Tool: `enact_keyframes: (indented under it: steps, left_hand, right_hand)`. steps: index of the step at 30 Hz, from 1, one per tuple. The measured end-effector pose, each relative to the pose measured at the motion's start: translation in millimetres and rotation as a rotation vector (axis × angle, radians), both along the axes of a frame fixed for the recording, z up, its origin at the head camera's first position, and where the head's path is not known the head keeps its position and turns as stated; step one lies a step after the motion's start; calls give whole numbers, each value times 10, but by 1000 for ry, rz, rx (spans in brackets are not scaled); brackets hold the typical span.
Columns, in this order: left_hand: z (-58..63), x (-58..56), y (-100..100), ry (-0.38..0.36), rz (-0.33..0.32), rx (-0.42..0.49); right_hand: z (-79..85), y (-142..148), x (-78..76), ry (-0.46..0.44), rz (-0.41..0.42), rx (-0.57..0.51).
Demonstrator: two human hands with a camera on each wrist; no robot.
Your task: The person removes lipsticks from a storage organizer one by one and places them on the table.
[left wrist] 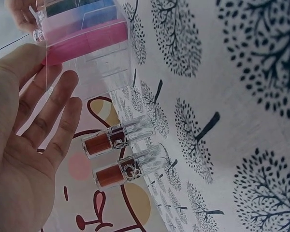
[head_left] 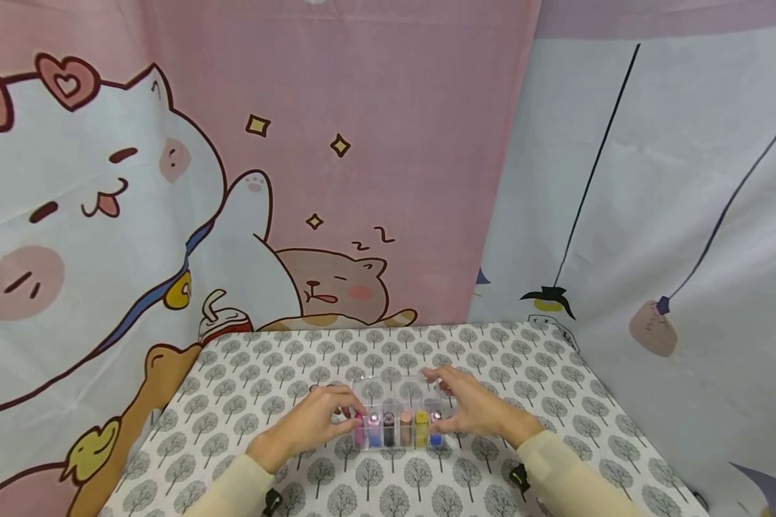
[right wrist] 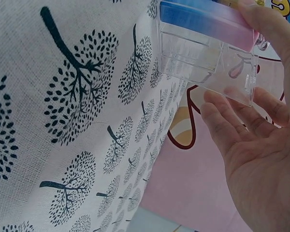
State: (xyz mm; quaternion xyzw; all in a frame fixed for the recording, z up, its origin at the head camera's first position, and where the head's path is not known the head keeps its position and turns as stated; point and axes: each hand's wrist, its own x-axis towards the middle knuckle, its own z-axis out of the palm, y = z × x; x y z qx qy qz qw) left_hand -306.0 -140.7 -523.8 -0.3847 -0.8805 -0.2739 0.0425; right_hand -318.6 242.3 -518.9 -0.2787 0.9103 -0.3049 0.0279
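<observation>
A clear plastic lipstick organizer point(head_left: 393, 393) stands on the table between both hands. Its near row holds several colored lipstick tubes: a pink tube point(left wrist: 89, 42) at the left end, a pink-and-blue tube point(right wrist: 208, 21) at the right end, and black, rose-gold and yellow ones between. My left hand point(head_left: 320, 415) grips the organizer's left end, thumb beside the pink tube and fingers along the clear side wall. My right hand point(head_left: 475, 406) spans the right end, thumb at the near row and fingers behind the far edge. The far compartments show no tubes.
Two clear-capped lip gloss tubes, one nearer point(left wrist: 128, 169) and one farther point(left wrist: 117, 140), stand on the cloth beyond my left hand. A tree-print cloth point(head_left: 336, 470) covers the table. Cartoon-print curtains point(head_left: 427, 179) hang behind it and at the sides.
</observation>
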Motion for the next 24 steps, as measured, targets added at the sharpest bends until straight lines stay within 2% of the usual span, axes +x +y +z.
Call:
enact_keyframes:
  steps: [9, 17, 24]
  left_hand:
    - [8, 6, 8, 17, 9, -6]
    - [-37, -2, -21, 36, 0, -1]
    - [-26, -12, -11, 40, -9, 5]
  right_hand:
    - [-22, 5, -13, 30, 3, 12]
    - [-42, -10, -27, 10, 7, 8]
    - [-38, 4, -36, 11, 11, 3]
